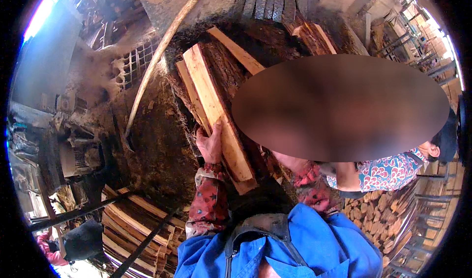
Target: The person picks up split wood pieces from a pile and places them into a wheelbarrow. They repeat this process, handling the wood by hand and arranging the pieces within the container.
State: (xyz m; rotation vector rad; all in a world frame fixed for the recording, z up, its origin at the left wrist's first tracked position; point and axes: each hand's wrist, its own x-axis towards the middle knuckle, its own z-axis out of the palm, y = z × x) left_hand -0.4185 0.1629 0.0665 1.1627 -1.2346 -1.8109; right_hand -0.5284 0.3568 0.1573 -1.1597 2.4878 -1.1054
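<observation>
A long pale split of firewood (212, 108) with bark on its side lies slantwise in front of me. My left hand (210, 143) grips its left edge, thumb on the upper face and fingers curled round the side. A narrower pale split (189, 89) lies right beside it on the left. My right hand (291, 161) shows only in part beyond the lower right of the wood; a blurred patch covers its fingers. Further off, another pale strip of wood (236, 51) rests among dark bark pieces.
A long curved stick (160, 54) leans at the upper left near a metal grid (135, 64). Sawn slabs (132, 219) are stacked behind black bars at lower left. At right, a person in a patterned shirt (388, 174) is close by, above a log pile (376, 214).
</observation>
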